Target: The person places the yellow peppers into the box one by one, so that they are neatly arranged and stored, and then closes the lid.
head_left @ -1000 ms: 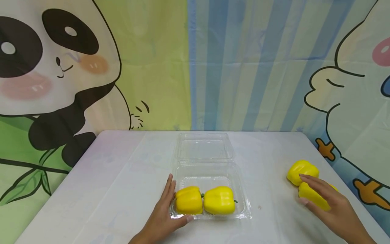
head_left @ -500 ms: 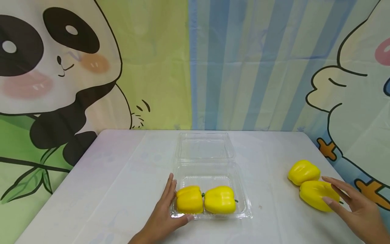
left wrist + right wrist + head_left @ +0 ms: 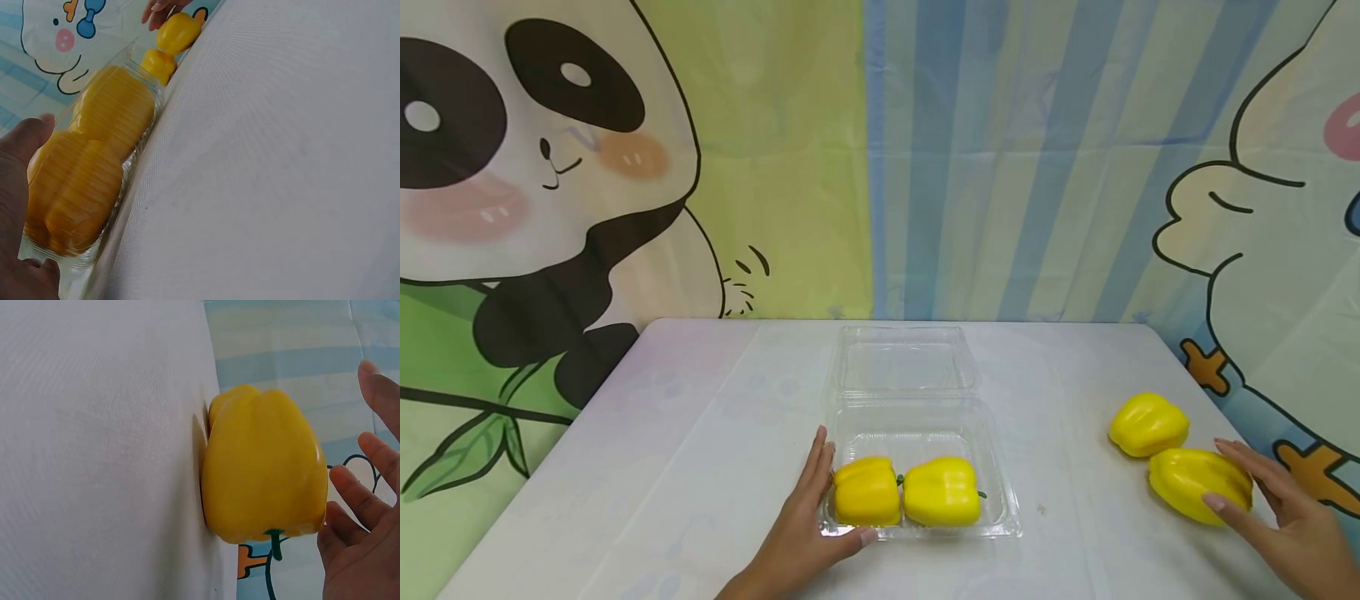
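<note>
A clear plastic clamshell box (image 3: pixel 996 467) lies open on the table, two yellow bell peppers (image 3: pixel 942 492) side by side along its front. My left hand (image 3: pixel 793 525) rests against the box's front left corner, fingers extended along the side, thumb at the front edge. At the right, my right hand (image 3: pixel 1292 521) is spread beside a third yellow bell pepper (image 3: pixel 1195 483), fingers and thumb around its stem end without closing on it. Its green stem (image 3: pixel 275 545) shows in the right wrist view. Another yellow bell pepper (image 3: pixel 1148 425) lies just behind it.
The box's lid (image 3: pixel 906 358) is folded back flat towards the far side of the table (image 3: pixel 700 467). A printed cloth with a panda (image 3: pixel 647 167) hangs behind the table. Both loose peppers lie near the table's right edge.
My right hand has drawn right from over the front loose pepper to its stem end. That pepper has shifted slightly right, away from the one behind. My left hand stays at the box.
</note>
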Motion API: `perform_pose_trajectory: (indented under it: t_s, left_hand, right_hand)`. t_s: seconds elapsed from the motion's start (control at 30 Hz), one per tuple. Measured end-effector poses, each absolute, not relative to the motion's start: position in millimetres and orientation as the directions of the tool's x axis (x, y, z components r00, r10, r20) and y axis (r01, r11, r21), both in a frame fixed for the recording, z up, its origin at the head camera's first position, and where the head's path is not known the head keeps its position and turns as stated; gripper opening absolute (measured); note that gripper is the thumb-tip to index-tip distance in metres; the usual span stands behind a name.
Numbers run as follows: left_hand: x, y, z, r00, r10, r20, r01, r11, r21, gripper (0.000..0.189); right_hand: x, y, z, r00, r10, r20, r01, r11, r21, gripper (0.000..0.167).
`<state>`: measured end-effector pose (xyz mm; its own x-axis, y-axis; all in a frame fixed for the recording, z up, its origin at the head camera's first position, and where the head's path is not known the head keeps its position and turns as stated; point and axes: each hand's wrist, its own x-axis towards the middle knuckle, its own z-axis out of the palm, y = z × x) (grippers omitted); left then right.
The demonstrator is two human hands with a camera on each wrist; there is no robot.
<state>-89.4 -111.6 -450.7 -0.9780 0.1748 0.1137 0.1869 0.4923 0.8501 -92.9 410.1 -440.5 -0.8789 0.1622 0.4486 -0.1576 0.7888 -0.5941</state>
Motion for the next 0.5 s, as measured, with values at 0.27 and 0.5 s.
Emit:
perform_pose_trajectory:
  t_s: [0.27, 0.5]
  left_hand:
    - [-89, -112, -451, -0.978, 0.176, 0.112, 0.185, 0.480, 0.857, 0.119]
    - [-89, -112, -450, -0.980, 0.170, 0.102, 0.174, 0.487, 0.856, 0.120]
  right_hand:
    - [-94, 420, -447, -0.924, 0.136, 0.357, -0.112, 0.798, -0.592, 0.071]
    - [-95, 425, -452, -0.971, 0.068, 0.227, -0.085, 0.795, -0.601, 0.076]
